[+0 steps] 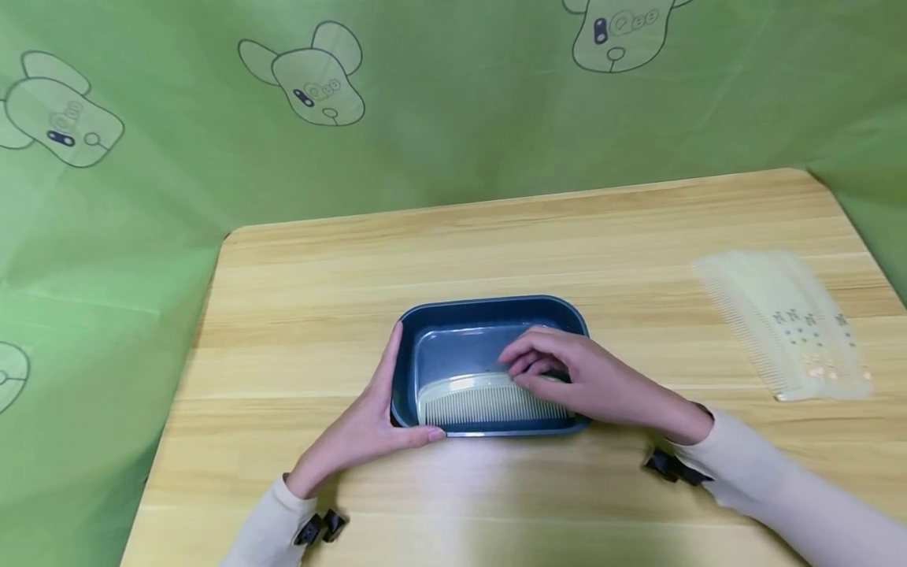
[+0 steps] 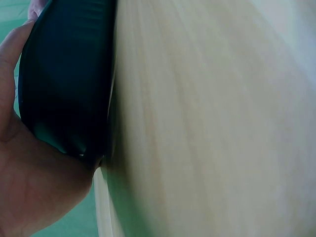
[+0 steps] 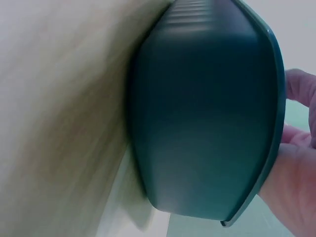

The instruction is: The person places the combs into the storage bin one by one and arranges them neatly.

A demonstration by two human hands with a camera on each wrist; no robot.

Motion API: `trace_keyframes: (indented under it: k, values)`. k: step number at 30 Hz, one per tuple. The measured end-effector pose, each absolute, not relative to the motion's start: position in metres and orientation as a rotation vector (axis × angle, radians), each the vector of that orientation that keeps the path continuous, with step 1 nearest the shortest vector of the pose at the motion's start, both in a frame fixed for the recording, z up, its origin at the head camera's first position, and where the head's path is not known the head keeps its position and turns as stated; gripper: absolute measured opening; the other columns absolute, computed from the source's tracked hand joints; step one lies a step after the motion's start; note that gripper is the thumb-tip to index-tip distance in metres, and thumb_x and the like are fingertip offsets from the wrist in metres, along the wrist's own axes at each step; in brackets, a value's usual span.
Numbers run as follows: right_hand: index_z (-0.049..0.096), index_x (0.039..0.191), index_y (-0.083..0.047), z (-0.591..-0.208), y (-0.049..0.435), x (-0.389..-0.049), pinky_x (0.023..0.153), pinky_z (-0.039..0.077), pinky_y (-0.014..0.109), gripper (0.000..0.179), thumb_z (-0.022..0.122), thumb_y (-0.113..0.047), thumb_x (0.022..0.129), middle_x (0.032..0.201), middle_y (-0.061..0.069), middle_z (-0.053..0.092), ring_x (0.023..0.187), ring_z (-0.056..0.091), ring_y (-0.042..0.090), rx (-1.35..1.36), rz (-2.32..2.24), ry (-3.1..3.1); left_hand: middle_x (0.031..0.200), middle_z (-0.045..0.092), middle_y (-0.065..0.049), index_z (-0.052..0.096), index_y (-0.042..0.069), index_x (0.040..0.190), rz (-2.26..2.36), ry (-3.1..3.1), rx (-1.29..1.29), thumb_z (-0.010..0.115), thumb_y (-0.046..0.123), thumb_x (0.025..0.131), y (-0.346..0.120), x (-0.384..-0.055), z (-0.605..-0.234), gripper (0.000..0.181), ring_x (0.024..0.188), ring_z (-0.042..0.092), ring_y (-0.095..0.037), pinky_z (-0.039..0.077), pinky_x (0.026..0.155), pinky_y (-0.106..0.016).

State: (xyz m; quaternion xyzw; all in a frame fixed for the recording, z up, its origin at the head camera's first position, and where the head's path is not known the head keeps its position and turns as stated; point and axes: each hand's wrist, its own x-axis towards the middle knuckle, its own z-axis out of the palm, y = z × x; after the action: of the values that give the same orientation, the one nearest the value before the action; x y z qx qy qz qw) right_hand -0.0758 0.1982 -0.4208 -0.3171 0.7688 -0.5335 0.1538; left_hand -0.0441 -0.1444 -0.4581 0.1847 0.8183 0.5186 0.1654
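Observation:
A dark blue rectangular basin [image 1: 453, 307] stands on the table. My left hand [image 1: 368, 409] grips its left end, thumb along the front rim and fingers against the left wall; the left wrist view shows the palm [image 2: 42, 182] close against the outside. Inside the basin a pale translucent comb [image 1: 482, 402] lies along the front wall, teeth toward me. My right hand [image 1: 584, 374] is over the basin's right end, fingers loosely bent, thumb tip just above the comb's back. It covers the comb's right end. In the right wrist view the fingers [image 3: 298, 86] show beyond the rim.
Several similar translucent combs [image 1: 786, 323] with small printed marks lie overlapping on the right of the wooden table [image 1: 319, 315]. A green cloth [image 1: 453, 118] with cartoon heads hangs behind and at the sides.

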Motion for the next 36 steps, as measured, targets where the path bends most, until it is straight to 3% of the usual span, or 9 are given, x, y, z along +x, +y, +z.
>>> trace_keyframes:
  k: [10, 15, 21, 29, 36]
  values:
    - [0.072, 0.13, -0.009, -0.416, 0.213, -0.069, 0.09, 0.06, 0.026, 0.028, 0.068, 0.004, 0.105, 0.122, 0.007, 0.069, 0.106, 0.071, 0.029, -0.8, -1.702, 2.253, 0.181, -0.012, 0.007, -0.016, 0.045, 0.172, 1.464, 2.335, 0.509, 0.098, 0.031, 0.084, -0.144, -0.045, -0.458, 0.145, 0.165, 0.002, -0.026, 0.016, 0.126, -0.064]
    - [0.07, 0.13, -0.003, -0.414, 0.223, -0.067, 0.092, 0.06, 0.026, 0.027, 0.065, 0.007, 0.105, 0.124, 0.021, 0.068, 0.109, 0.071, 0.031, -0.677, -1.771, 2.243, 0.181, -0.011, 0.006, -0.016, 0.046, 0.172, 1.456, 2.336, 0.485, 0.098, 0.033, 0.084, -0.144, -0.045, -0.458, 0.145, 0.165, 0.002, -0.027, 0.016, 0.126, -0.065]
    - [0.068, 0.133, 0.003, -0.412, 0.236, -0.063, 0.097, 0.058, 0.024, 0.027, 0.065, 0.007, 0.106, 0.129, 0.025, 0.066, 0.115, 0.07, 0.028, -0.538, -1.832, 2.319, 0.181, -0.01, 0.007, -0.016, 0.046, 0.172, 1.466, 2.333, 0.497, 0.099, 0.032, 0.083, -0.145, -0.044, -0.457, 0.146, 0.165, 0.003, -0.026, 0.016, 0.126, -0.065]
    - [0.063, 0.139, 0.006, -0.412, 0.264, -0.06, 0.095, 0.056, 0.02, 0.034, 0.063, 0.01, 0.106, 0.128, 0.014, 0.072, 0.115, 0.071, 0.018, -0.471, -1.834, 2.447, 0.18, -0.012, 0.008, -0.016, 0.046, 0.172, 1.468, 2.327, 0.507, 0.098, 0.03, 0.084, -0.144, -0.044, -0.458, 0.145, 0.165, 0.002, -0.025, 0.017, 0.126, -0.065]
    - [0.058, 0.146, -0.001, -0.419, 0.286, -0.06, 0.095, 0.054, 0.016, 0.042, 0.062, 0.01, 0.105, 0.131, 0.002, 0.07, 0.114, 0.068, 0.015, -0.419, -1.806, 2.523, 0.181, -0.011, 0.008, -0.016, 0.046, 0.172, 1.469, 2.327, 0.51, 0.098, 0.03, 0.083, -0.144, -0.043, -0.459, 0.145, 0.165, 0.002, -0.026, 0.018, 0.125, -0.067]
